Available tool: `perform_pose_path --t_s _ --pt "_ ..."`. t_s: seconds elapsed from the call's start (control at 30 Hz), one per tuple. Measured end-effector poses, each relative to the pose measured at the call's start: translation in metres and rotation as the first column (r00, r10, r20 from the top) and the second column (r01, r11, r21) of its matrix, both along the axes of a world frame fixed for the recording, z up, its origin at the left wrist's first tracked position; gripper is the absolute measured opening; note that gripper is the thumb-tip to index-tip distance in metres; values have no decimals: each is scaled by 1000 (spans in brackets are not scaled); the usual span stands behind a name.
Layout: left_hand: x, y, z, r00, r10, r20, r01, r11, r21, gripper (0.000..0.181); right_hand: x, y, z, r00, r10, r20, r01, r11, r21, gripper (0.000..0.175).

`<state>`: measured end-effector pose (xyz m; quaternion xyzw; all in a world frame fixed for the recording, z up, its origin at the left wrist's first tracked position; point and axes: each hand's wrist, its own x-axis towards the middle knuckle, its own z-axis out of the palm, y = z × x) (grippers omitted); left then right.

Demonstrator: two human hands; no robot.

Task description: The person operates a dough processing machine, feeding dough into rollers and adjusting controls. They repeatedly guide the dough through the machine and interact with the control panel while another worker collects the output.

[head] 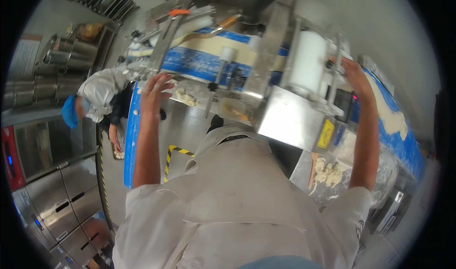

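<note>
My left hand (155, 87) is at the near edge of a dough-sheeting machine, fingers apart and slightly bent, with nothing seen in it. Beside it a short blue conveyor section (132, 137) carries a few small dough pieces. Right of that hand, a pale dough sheet (213, 45) lies on a floured blue belt (192, 63). My right hand (353, 76) reaches to a metal bar (336, 73) by the thick white roller (309, 59). Its fingertips are partly hidden, so its grip is unclear. More dough (392, 121) lies on the blue belt at the right.
A wooden-handled brush (228, 22) rests across the machine. Dough scraps (327, 173) lie on a floured metal surface by a wooden tool (313, 167). A steel housing (292, 117) stands before me. At left a co-worker (103, 91) in a blue cap bends over, one hand at small dough pieces.
</note>
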<state>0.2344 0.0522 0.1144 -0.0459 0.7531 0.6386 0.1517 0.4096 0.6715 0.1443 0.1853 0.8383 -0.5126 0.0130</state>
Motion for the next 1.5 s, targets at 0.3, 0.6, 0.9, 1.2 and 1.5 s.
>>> perform_pose_path --t_s 0.3,0.6,0.9,1.2,1.5 --pt "-116 -76 -29 982 105 -158 -83 987 139 35 -8 -57 29 995 -5 95 -1 998 64 46" --pt "-200 -95 -91 924 -21 382 -113 938 327 41 57 -139 111 672 -442 -594 303 896 -324 56" --pt "-246 -69 -153 727 -544 419 272 788 552 44 111 -388 31 898 -434 -76 313 751 -581 40" --pt "-256 -24 -179 633 -560 535 -35 669 742 46 31 -499 -149 179 -916 358 961 84 -265 34" --pt "-263 -22 -178 537 -641 548 -117 587 801 48 -4 -490 -185 -57 -982 182 963 -102 -248 24"
